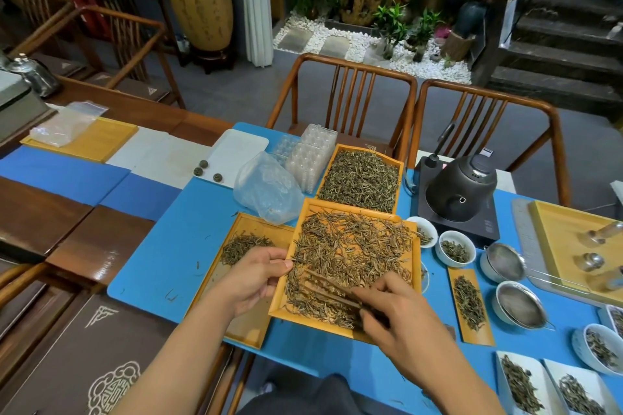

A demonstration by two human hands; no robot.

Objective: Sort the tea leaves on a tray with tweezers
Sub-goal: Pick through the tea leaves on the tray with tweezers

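A: The tray (416, 266) of leaves (350, 253) is steadied at its left rim by the left hand (256, 274), its grip clenched there.

B: And the tweezers (332, 290) are pinched in the right hand (392, 310), tips low among the leaves.

A: Leaves could be flicked onto the desk (175, 246) if the tray, overlapping the side tray (215, 293), were tipped.

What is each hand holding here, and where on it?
The right hand holds wooden tweezers by their back end. The left hand grips the left rim of the middle tray.
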